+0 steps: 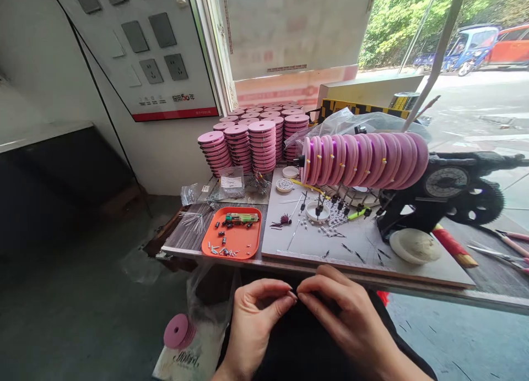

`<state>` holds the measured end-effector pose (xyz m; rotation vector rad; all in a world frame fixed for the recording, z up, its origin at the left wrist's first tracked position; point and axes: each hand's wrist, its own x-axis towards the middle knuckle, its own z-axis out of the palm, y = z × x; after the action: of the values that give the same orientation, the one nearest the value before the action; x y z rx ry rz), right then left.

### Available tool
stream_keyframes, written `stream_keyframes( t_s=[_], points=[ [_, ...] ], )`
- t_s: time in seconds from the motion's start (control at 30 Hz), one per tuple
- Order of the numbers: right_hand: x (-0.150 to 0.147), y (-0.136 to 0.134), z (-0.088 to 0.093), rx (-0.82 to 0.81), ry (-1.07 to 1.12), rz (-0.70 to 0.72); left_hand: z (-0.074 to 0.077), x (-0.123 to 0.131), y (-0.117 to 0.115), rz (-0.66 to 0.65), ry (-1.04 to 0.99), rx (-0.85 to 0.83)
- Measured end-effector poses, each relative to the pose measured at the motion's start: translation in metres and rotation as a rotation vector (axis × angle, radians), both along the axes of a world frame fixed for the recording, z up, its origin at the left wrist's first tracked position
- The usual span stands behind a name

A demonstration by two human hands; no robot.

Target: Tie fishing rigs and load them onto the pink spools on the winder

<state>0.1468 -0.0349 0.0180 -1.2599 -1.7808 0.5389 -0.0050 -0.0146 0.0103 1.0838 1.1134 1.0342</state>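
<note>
Below the table's front edge, above the dark lap, my left hand pinches with thumb and forefinger. Close on its right, my right hand is pinched too, the two sets of fingertips almost touching. Whatever lies between the fingertips is too small to make out. Nearest to the hands is a whitish board with small dark pointed pieces, white beads and a white ring-shaped dish. An orange tray to the left holds a green-labelled tube, small black parts and small metal pieces.
A black hand-cranked machine carries a row of pink spools at the right. Stacked pink spools stand at the back. Scissors lie far right, near a shallow pale bowl. More pink spools sit low at left.
</note>
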Motion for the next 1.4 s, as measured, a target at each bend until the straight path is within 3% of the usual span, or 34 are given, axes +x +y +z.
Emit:
stream_keyframes(
  t_s=[0.23,0.4,0.87,1.4],
  points=[
    [-0.002,-0.001,0.006,0.055,0.003,-0.043,-0.004,0.002,-0.001,0.017,-0.020,-0.024],
    [-0.004,0.000,0.005,0.065,0.015,-0.043,-0.003,0.002,-0.005,0.022,0.114,0.035],
    [-0.007,-0.001,0.006,0.088,0.000,-0.037,-0.011,-0.002,-0.004,0.016,0.177,0.211],
    [-0.006,-0.001,0.004,0.120,0.011,-0.056,-0.011,-0.003,-0.005,0.030,0.258,0.323]
  ],
)
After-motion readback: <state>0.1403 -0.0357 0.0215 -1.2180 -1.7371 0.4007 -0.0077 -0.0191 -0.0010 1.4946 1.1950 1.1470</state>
